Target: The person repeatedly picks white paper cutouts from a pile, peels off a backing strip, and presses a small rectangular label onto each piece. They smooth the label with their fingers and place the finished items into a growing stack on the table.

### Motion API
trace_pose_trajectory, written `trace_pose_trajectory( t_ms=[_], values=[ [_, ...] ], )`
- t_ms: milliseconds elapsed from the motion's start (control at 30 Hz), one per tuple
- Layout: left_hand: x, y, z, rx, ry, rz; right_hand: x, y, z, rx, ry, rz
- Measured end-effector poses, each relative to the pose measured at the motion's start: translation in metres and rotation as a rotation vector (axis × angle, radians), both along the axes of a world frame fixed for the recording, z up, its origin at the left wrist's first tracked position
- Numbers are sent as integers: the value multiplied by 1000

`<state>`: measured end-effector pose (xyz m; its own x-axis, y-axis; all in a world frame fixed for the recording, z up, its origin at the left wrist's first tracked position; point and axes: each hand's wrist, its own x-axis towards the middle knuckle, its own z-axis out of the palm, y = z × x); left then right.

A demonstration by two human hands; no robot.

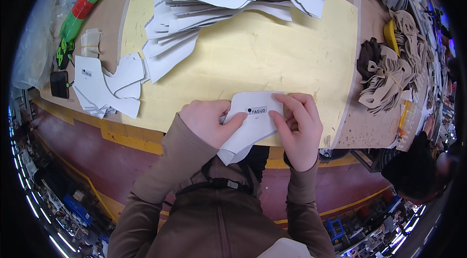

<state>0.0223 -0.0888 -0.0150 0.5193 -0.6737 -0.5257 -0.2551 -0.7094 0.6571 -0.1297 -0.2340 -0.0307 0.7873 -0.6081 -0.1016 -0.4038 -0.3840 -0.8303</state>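
A white cut piece with a small printed label spans the table's front edge, its lower end hanging over and curling. My left hand grips its left side, thumb on top and the other fingers curled beneath or out of sight. At the right side, my right hand pinches the piece between thumb and fingers. Behind them lies a large, uneven pile of similar white pieces. To the left is a smaller fanned group of white pieces.
A green bottle with a red label, a black phone and clear plastic bags lie at the left. Tied bundles of beige cut pieces sit at the right beside the yellow sheet. Another person is at the lower right.
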Motion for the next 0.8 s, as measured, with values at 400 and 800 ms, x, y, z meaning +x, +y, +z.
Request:
trace_pose_trajectory(
  t_ms=[400, 800],
  values=[
    [-4, -12, 2, 108, -154, -38, 5, -4, -5, -3, -39, 33],
    [-1, -12, 6, 121, -72, 2, 5, -6, -5, 58, -71, 15]
  ],
)
